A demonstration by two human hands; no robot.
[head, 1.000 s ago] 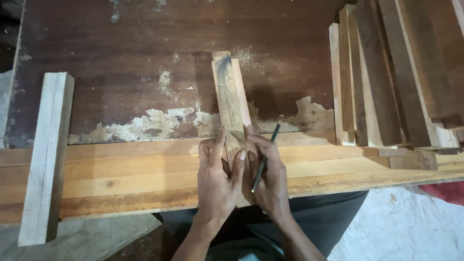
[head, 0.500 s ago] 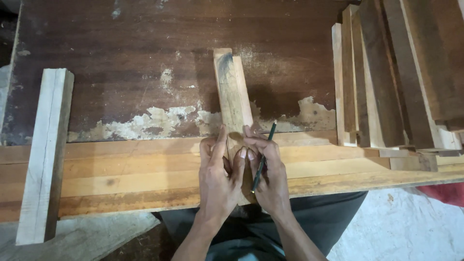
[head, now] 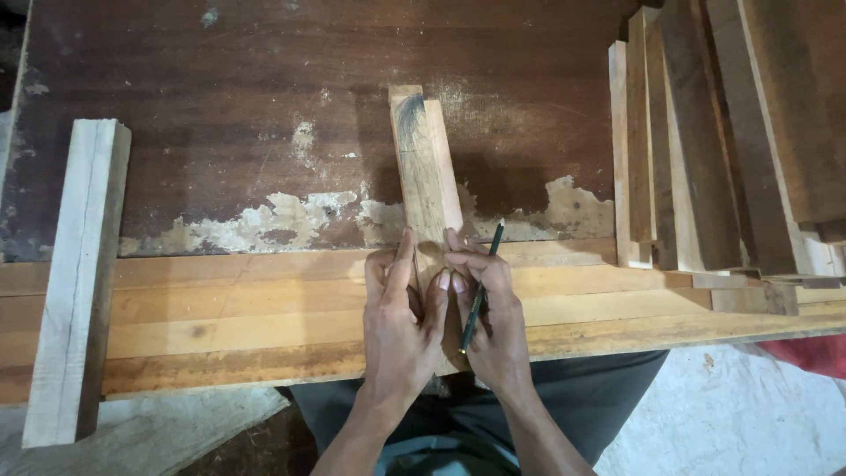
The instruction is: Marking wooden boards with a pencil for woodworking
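Note:
A short pale wood piece (head: pixel 425 167) lies lengthwise on the bench, its near end under both hands. My left hand (head: pixel 401 322) presses flat on the near end, thumb and fingers spread along its left side. My right hand (head: pixel 490 313) rests against the piece's right side and holds a dark pencil (head: pixel 480 286) that slants up and away between its fingers. The near end of the piece is hidden under the hands.
A workbench (head: pixel 264 106) with a dark, worn, paint-flaked top has light planks (head: pixel 220 317) along its front edge. A long pale batten (head: pixel 75 282) lies at the left. Several stacked boards (head: pixel 705 141) fill the right. Grey floor shows below the bench edge.
The hands stay on the near end of the wood piece; the pencil's tilt has shifted only slightly. The view has moved a little.

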